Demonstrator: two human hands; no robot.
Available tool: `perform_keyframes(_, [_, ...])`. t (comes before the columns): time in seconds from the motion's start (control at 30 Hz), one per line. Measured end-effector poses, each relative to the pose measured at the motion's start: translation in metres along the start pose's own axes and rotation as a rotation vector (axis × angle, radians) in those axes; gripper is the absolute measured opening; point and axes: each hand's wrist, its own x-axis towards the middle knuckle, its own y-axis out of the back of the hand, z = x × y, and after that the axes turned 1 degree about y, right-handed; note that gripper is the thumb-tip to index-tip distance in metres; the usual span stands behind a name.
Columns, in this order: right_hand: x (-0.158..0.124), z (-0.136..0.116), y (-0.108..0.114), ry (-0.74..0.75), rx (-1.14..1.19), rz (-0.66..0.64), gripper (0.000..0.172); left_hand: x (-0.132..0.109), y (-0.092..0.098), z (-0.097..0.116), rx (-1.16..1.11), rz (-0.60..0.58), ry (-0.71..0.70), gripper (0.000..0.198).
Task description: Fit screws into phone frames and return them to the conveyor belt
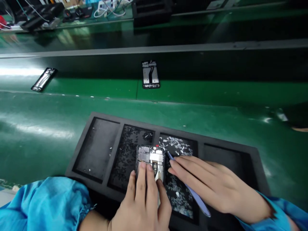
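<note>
A partly disassembled phone (157, 157) with its inner metal parts exposed is in front of me, above the dark foam tray (157, 133). My left hand (144, 199) grips it from below, fingers over its lower part and along its sides. Slim purple tweezers (196, 197) are pinched in my right hand (207, 183). Their tip meets the phone's upper right edge, close to a small red spot. The fingers of my right hand hide the middle of the tweezers. Small silvery pieces (175, 144) fill the tray compartment beneath my right hand.
Small dark pieces (130, 144) lie in the compartment to the left. On the green bench (96, 86) beyond are one phone frame (151, 75) at centre and another phone frame (44, 79) at left. White cables (108, 9) and a black bin (152, 11) stand at the back.
</note>
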Motion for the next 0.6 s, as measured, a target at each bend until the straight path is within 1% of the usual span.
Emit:
perform_keyframes(0.1, [-0.011,-0.001,-0.005,-0.014,-0.008,-0.012,0.032,0.001,0.0,0.002,0.023,0.012,-0.004,0.056])
perform_keyframes(0.2, [-0.015,-0.002,-0.006,-0.014,-0.012,-0.002,0.032,0.004,-0.001,0.003,0.116,0.049,-0.024,0.054])
perform_keyframes(0.37, [-0.004,0.0,0.001,0.023,-0.038,-0.009,0.025,0.007,-0.004,0.003,0.239,0.08,-0.046,0.051])
perform_keyframes(0.43, [0.002,0.0,0.005,0.009,-0.019,0.01,0.023,0.007,-0.004,0.003,0.259,0.101,-0.053,0.05])
perform_keyframes(0.5, [0.006,-0.002,0.009,-0.073,0.036,0.07,0.022,0.008,-0.002,0.002,0.261,0.127,-0.061,0.054])
perform_keyframes(0.53, [0.008,-0.005,0.011,-0.147,0.087,0.112,0.021,0.009,-0.001,0.002,0.254,0.137,-0.059,0.057])
perform_keyframes(0.6, [0.013,-0.011,0.012,-0.391,0.225,0.184,0.019,0.01,0.0,0.002,0.229,0.155,-0.042,0.067])
